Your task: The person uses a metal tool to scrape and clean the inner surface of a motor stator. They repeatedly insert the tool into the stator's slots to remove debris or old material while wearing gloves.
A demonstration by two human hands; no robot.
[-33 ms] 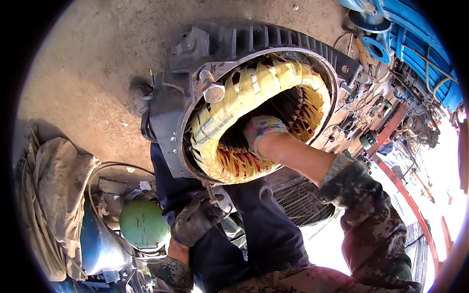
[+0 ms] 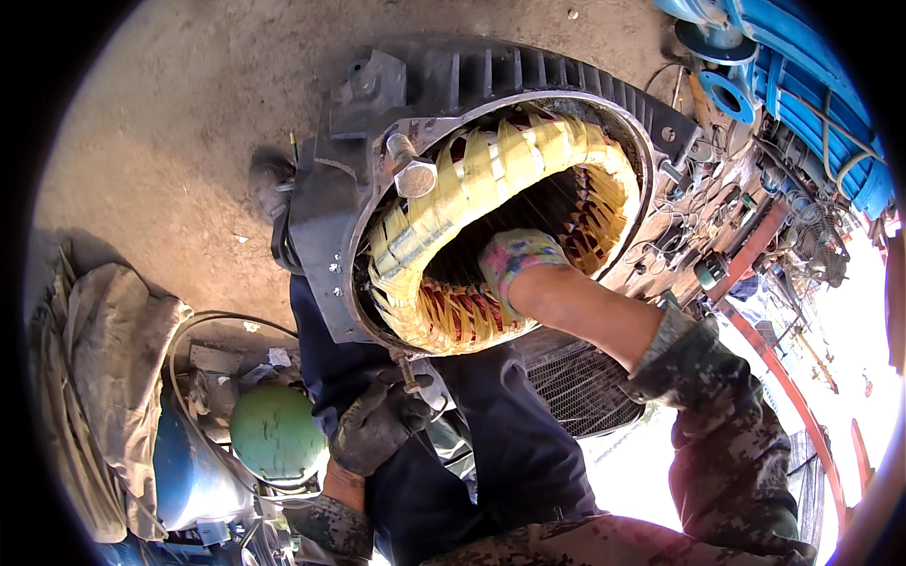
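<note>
A motor stator housing [image 2: 326,217] of dark metal with cooling fins lies in front of me, its round opening facing me. Inside sits a ring of windings [image 2: 491,165] wrapped in yellow tape, with red showing between the wraps. My right hand [image 2: 517,259], in a patterned cloth glove, reaches into the dark bore; its fingers are hidden. A large hex bolt [image 2: 415,177] stands out at the rim's upper left. Below the rim, by a smaller bolt [image 2: 408,375], my left hand [image 2: 377,429] in a dark glove rests curled at my knee. What it holds, if anything, is hidden.
At the lower left are a green rounded tank [image 2: 276,432], a blue cylinder [image 2: 184,462] and a folded tan tarp [image 2: 118,349]. Cables and loose metal parts litter the ground at right, near blue flanged pipework [image 2: 727,94]. A black mesh crate [image 2: 585,389] stands behind my right forearm.
My right hand has drawn back slightly toward the lower right, so more of its glove shows at the bore. The left hand and the housing look unmoved.
</note>
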